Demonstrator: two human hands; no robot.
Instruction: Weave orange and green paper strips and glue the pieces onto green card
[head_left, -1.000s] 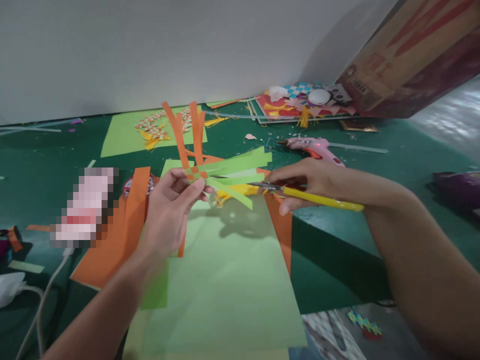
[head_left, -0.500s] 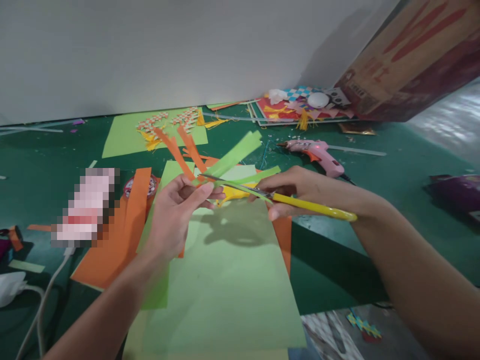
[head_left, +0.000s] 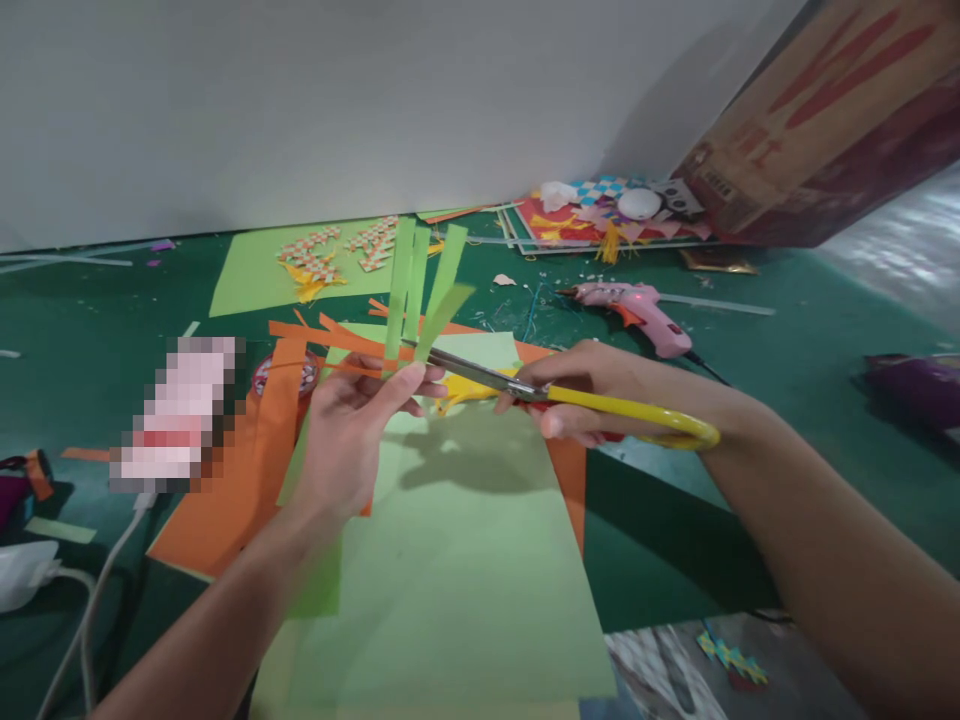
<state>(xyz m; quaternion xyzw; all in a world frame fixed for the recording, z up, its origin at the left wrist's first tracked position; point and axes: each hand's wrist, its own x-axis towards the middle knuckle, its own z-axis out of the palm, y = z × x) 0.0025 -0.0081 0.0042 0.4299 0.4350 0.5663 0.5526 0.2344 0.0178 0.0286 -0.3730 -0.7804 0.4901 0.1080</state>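
Note:
Between the thumb and fingers of my left hand is a small woven piece of paper strips. Its green strips stand up and fan out, while its orange strips point left. My right hand grips a pair of scissors with a yellow handle. The blades point left, their tips at the base of the green strips beside my left thumb; I cannot tell whether they touch the paper. Under both hands lies a pale green sheet. A yellow tassel is partly hidden behind the scissors.
A pink glue gun lies behind my right hand. Orange paper and a blurred-out phone with a cable are at left. Woven pieces rest on green paper at the back. A cardboard box stands at the right rear.
My left hand has turned the woven piece: green strips that leaned right now stand upright, and orange ones now point left. The scissors show wider, their tips still near the left thumb.

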